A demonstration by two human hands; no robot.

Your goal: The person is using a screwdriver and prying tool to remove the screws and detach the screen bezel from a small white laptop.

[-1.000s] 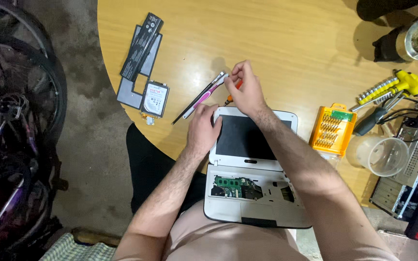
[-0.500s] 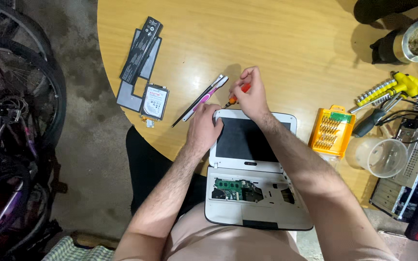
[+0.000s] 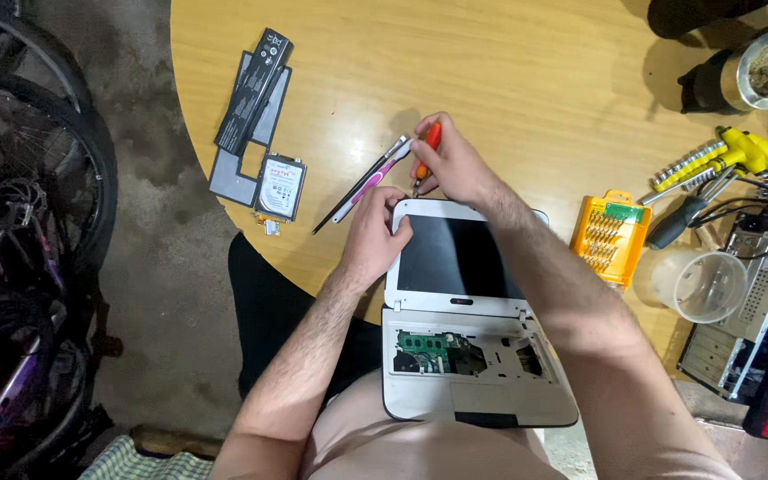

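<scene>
- L hand (image 3: 373, 238): palm down, fingers curled, thumb side turned toward the R hand; knuckles face up to the camera.
- L forearm: bare, runs from lower centre of the view up and to the right toward the wrist; wrist approx. straight.
- R hand (image 3: 452, 165): closed in a pinch grip, thumb and forefinger tips together at its upper left, other fingers folded in; back of hand faces up.
- R forearm: bare, runs from lower right diagonally up-left; wrist slightly bent down.
- Both hands lie near each other, L below and left of R; not touching as far as can be seen.
</scene>
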